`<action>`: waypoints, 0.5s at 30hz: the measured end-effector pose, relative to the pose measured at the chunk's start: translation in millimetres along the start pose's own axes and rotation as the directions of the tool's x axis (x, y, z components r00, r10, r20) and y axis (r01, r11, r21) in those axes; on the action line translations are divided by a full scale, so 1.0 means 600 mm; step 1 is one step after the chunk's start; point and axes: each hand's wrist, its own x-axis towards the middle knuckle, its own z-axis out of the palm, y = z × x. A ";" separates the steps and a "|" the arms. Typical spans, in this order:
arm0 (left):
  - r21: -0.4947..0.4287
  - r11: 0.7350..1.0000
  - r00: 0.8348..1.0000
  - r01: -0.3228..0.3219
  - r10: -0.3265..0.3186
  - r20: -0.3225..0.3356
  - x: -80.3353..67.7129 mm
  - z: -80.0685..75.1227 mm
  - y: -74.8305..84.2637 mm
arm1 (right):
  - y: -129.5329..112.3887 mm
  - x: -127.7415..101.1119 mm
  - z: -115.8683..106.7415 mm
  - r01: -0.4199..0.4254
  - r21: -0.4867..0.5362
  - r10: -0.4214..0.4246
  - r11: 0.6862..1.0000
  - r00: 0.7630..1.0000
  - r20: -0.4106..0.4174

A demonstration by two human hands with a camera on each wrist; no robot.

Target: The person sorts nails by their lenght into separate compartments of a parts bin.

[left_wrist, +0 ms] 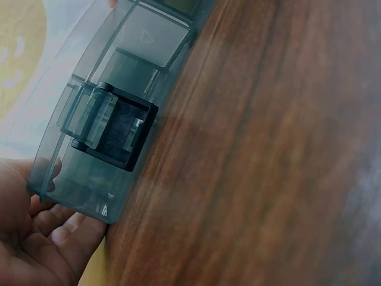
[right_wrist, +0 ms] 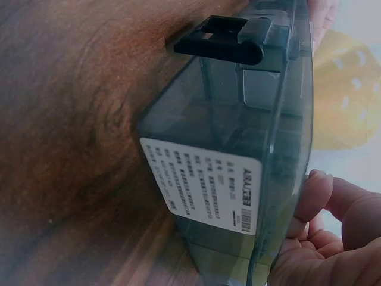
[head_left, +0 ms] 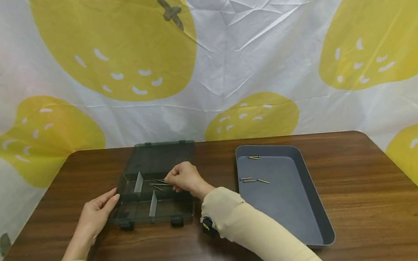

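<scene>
A translucent grey-green compartment box (head_left: pixel 172 216) stands on the table with its lid (head_left: pixel 162 156) tipped back, away from me. My left hand (head_left: pixel 96 210) grips the box's left side, thumb at the rim; in the left wrist view its fingers (left_wrist: pixel 50 217) bend round the corner beside a black latch (left_wrist: pixel 128 128). Over the back right compartment, my right hand (head_left: pixel 186 177) pinches thin metal screws (head_left: pixel 162 184) by their ends, thumb and index finger together. Another screw (head_left: pixel 157 188) shows just below them. The right wrist view shows the curled fingers (right_wrist: pixel 315 196) at the rim; the screws are hidden there.
A grey tray (head_left: pixel 282 212) lies to the right of the box, with several screws (head_left: pixel 249 180) in its left part and more (head_left: pixel 254 157) near its back. Upright dividers (head_left: pixel 153 204) split the box. A patterned cloth (head_left: pixel 247 58) hangs behind the table (head_left: pixel 357 191).
</scene>
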 end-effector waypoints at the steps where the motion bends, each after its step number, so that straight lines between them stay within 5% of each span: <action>1: -0.001 1.000 1.000 0.001 -0.001 0.000 0.000 0.000 0.000 | 0.000 0.000 0.000 0.000 0.001 0.000 1.000 1.000 -0.002; 15: 0.000 1.000 1.000 0.010 -0.010 0.003 -0.001 0.000 -0.001 | 0.006 -0.002 -0.004 -0.024 0.101 0.024 0.995 1.000 0.005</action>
